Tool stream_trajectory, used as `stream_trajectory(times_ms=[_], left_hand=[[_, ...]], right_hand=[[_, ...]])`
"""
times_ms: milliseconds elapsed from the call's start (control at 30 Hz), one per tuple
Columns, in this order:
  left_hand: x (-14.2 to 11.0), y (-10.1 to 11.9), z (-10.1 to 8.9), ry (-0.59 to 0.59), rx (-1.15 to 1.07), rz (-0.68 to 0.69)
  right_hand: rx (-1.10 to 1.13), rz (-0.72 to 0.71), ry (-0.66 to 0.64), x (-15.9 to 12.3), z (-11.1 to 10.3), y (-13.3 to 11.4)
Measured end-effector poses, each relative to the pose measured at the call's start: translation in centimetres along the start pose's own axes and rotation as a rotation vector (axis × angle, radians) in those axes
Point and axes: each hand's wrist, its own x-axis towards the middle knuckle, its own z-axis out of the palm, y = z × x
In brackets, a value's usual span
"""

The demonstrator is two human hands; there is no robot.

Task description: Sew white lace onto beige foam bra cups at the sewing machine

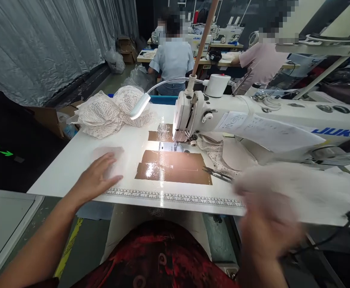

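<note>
My left hand [98, 176] rests on the left of the white sewing table, thumb and fingers stretched apart. Beneath its fingers lies a thin, translucent white fabric piece [116, 156]. On the right, my right hand [271, 224] is smeared by motion and closed on pale, sheer white fabric [301, 186], which trails off to the right. Its fingertips are hard to make out. Between the hands is the sewing machine [189, 114], its lamp-lit needle area above brown tape [175, 166] on the tabletop. Metal thread snips [218, 174] lie right of the tape.
White lace cups [103, 114] are heaped at the table's back left, under a bent lamp [140, 106]. Beige lace fabric [219, 152] lies beside the needle. A printed ruler [175, 198] runs along the front edge. Co-workers [173, 58] sit at machines beyond.
</note>
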Motion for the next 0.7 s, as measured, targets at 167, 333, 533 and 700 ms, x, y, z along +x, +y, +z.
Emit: stream_trajectory(times_ms=[167, 333, 533, 700], left_hand=[[-0.5, 7.0, 0.5, -0.366, -0.342, 0.425], [-0.3, 5.9, 1.2, -0.118, -0.405, 0.089], [-0.7, 6.2, 2.3, -0.276, -0.961, 0.096], [-0.7, 9.0, 2.8, -0.515, -1.326, 0.323]], right_hand=[[-0.024, -0.107, -0.295, 2.3, 6.8, -0.9], [-0.156, -0.236, 0.025, 2.5, 4.9, -2.1], [-0.003, -0.060, 0.160, 3.5, 4.5, -1.7], [0.563, 0.321, -0.260, 4.2, 6.9, 0.1]])
